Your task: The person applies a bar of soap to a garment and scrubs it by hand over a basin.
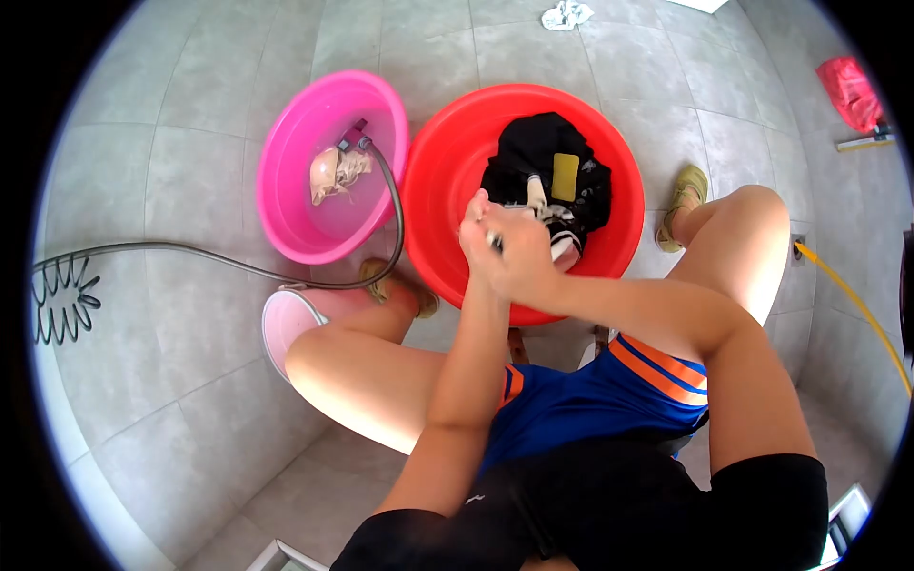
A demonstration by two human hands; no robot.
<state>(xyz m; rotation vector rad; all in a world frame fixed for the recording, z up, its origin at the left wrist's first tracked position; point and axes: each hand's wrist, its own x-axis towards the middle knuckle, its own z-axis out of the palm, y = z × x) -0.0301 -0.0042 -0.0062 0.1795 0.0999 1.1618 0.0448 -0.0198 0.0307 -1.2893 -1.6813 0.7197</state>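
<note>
Over the near left part of a red basin [438,209], my left hand [474,238] and my right hand [524,252] are clasped together, fingers closed. A small dark patch shows between them; what they hold, if anything, is hidden, and the right hand is slightly blurred. Inside the basin, just beyond my hands, lies a heap of black cloth [538,138]. A yellow rectangular bar [565,177], which looks like laundry soap, rests on the heap. Black-and-white cloth pieces [568,238] lie beside it, partly covered by my right hand.
At left stands a pink basin [276,181] with water, a beige bra [325,176] and the end of a dark hose [219,257]. A pale pink bucket [273,328] is by my left knee. A yellow hose [857,305] runs along the right; white cloth [566,14] lies far off.
</note>
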